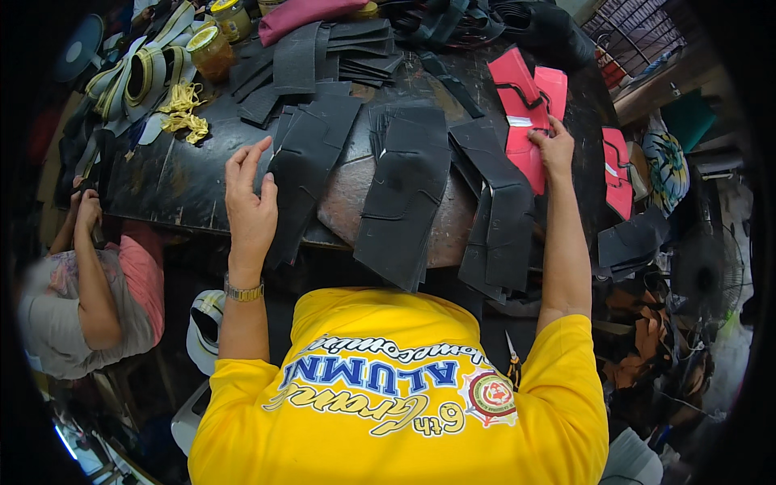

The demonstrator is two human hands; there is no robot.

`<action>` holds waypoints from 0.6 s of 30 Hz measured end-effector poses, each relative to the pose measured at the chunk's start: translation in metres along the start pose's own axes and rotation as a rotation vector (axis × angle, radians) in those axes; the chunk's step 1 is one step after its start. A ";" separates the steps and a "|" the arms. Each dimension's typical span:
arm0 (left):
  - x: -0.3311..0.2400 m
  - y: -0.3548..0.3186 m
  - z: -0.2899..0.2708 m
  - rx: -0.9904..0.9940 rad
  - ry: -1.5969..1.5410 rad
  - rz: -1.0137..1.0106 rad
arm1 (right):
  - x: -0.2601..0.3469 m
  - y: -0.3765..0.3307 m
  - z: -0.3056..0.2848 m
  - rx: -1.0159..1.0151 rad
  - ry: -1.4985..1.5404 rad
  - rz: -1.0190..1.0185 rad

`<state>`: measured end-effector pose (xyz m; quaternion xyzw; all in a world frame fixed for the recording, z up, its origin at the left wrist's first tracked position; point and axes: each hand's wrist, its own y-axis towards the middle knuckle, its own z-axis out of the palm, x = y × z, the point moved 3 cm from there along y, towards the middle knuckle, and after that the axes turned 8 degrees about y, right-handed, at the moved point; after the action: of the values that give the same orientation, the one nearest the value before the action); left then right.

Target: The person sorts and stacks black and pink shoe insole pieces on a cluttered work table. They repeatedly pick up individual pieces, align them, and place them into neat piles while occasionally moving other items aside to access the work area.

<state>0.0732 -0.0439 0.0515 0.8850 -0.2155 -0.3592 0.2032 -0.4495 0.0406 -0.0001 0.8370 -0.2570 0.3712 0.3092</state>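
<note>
My right hand (556, 149) pinches the edge of a pink panel (525, 158), one of several at the table's right side with black cord and a white patch on them. My left hand (252, 190) is raised with its fingers apart and holds nothing. Close to it lies a stack of black rectangular panels (319, 153) with a thin cord across. Another black panel stack (404, 178) lies in the middle, and a third black stack (505, 218) fans out left of my right forearm. Their lower ends reach over the near table edge.
Jars (210, 52), yellow cord bundles (184, 113) and striped straps (133, 77) crowd the far left. More black pieces (356, 48) and a pink cloth (303, 18) lie at the back. A co-worker (97, 291) sits at left. Pointed scissors (513, 364) are beside my right sleeve.
</note>
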 end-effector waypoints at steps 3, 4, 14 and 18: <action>-0.012 0.002 -0.001 0.210 -0.473 -0.121 | 0.051 -0.005 -0.022 -0.114 0.245 -0.038; -0.018 0.001 0.001 0.301 -0.671 -0.188 | 0.079 -0.013 -0.027 -0.128 0.439 -0.243; -0.097 -0.006 0.043 0.994 -1.362 -0.306 | 0.247 -0.147 -0.014 0.103 0.002 -1.242; -0.089 -0.004 0.034 0.787 -1.316 -0.242 | 0.208 -0.101 -0.016 0.200 -0.256 -0.997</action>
<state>-0.0083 -0.0009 0.0754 0.5141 -0.3051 -0.7276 -0.3365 -0.2674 0.0782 0.1377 0.9219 0.1735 0.0962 0.3328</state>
